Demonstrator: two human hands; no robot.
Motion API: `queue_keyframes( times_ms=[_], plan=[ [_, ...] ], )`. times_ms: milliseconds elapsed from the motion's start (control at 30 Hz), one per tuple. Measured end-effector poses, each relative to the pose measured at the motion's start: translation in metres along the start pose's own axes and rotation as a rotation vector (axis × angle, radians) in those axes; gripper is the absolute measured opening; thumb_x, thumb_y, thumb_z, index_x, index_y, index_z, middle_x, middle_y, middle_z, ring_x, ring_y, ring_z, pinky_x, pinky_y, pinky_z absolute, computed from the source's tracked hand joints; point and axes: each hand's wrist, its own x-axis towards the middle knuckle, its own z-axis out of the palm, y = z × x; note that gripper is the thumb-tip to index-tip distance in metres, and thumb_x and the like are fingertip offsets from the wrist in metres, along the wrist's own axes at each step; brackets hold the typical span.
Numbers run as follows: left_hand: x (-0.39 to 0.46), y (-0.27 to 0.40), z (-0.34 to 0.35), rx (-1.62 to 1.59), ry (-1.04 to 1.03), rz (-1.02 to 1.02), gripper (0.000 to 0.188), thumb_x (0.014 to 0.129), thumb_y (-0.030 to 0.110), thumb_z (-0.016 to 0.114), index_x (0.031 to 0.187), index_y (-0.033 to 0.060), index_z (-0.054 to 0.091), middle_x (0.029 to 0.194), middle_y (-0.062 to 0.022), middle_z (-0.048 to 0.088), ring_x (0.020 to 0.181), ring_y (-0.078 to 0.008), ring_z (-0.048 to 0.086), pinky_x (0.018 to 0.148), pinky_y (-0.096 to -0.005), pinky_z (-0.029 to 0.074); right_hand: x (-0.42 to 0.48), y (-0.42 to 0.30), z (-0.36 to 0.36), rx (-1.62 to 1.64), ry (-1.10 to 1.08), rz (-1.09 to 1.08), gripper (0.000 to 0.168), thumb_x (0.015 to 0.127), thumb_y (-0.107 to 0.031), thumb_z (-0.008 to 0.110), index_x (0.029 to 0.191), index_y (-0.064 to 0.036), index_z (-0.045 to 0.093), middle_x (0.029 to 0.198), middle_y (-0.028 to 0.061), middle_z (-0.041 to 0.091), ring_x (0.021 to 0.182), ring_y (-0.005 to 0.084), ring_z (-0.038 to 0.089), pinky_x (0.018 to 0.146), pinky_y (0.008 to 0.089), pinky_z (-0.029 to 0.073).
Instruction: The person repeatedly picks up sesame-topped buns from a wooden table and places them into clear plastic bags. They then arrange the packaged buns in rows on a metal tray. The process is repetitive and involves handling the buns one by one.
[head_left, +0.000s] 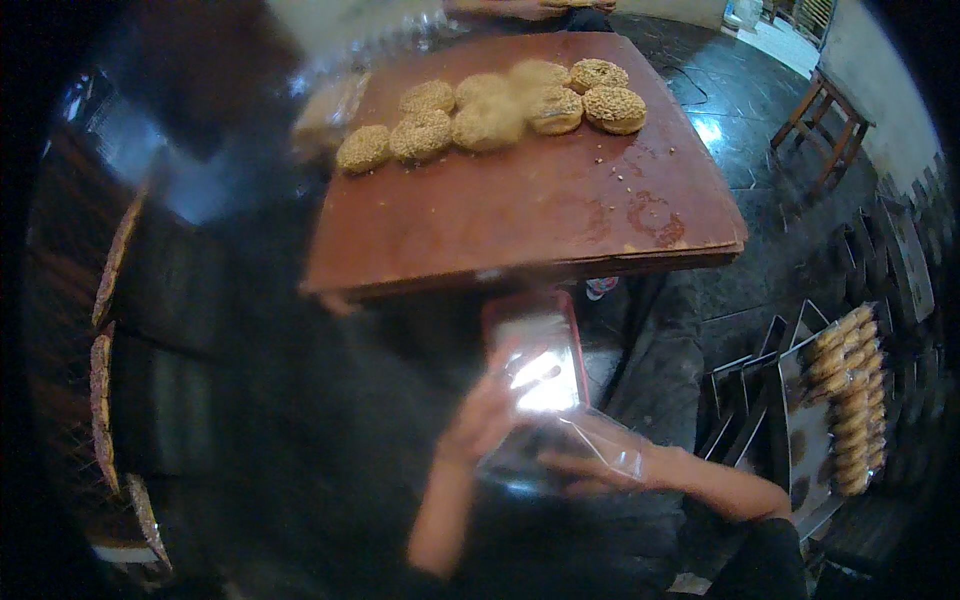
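A clear plastic bag (525, 457) stretches between my hands, low in front of me. My right hand (600, 454) has its fingers behind or inside the plastic and holds the bag. My left hand (480, 420) is blurred at the near left edge of a red tray (577, 352) with shiny clear plastic in it; its grip is hard to make out. Beyond the tray stands a reddish-brown table (465, 217). Two rows of round buns with a crumbly nut-like topping (615, 109) lie across it, the middle ones smeared by blur.
On the right, a metal tray (802, 442) carries wrapped twisted pastries (855, 397). A wooden stool (825, 124) is at the back right. Another person's arm (510, 9) shows past the table. Long topped pastries (105, 405) sit on racks at left. Bagged goods (326, 112) rest on the table's left edge.
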Motion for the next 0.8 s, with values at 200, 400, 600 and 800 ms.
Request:
queue_keyframes(
  times_ms=[200,400,600,800],
  plan=[
    [-0.017,-0.021,0.023,0.071,-0.246,0.2,0.097,0.065,0.057,0.069,0.143,0.0246,0.02,0.149,-0.0176,0.006,0.135,-0.0408,0.013,0.104,-0.0579,0.021,0.029,-0.036,-0.008,0.034,0.541,0.062,0.058,0.069,-0.025,0.077,0.12,-0.009,0.054,0.131,0.019,0.041,0.122,0.0365,0.04,0.099,0.0428,0.036],
    [-0.021,-0.035,0.054,0.307,0.247,0.579,0.067,0.079,0.044,0.06,0.131,0.0079,0.038,0.138,-0.0213,0.032,0.123,-0.0373,0.039,0.1,-0.0537,0.033,0.047,-0.027,-0.008,0.239,0.314,0.082,0.054,0.075,-0.023,0.071,0.124,-0.014,0.052,0.13,0.0169,0.044,0.119,0.0335,0.044,0.097,0.0411,0.038],
    [-0.043,0.003,0.003,0.093,0.314,0.879,0.033,0.088,0.024,0.046,0.112,0.0008,0.051,0.135,-0.0201,0.038,0.121,-0.0366,0.041,0.102,-0.0528,0.033,0.021,-0.025,-0.061,0.158,-0.298,0.057,0.044,0.08,-0.017,0.062,0.121,-0.007,0.05,0.115,0.0167,0.054,0.104,0.0326,0.054,0.087,0.0393,0.046],
    [-0.076,0.043,-0.01,-0.008,0.313,1.01,0.037,0.094,0.029,0.04,0.116,0.0022,0.05,0.135,-0.0184,0.038,0.124,-0.0331,0.039,0.105,-0.0481,0.032,0.083,0.062,-0.228,-0.139,0.943,0.435,0.054,0.073,-0.021,0.072,0.117,0.002,0.051,0.11,0.018,0.057,0.1,0.0274,0.057,0.087,0.0345,0.046]
  ],
)
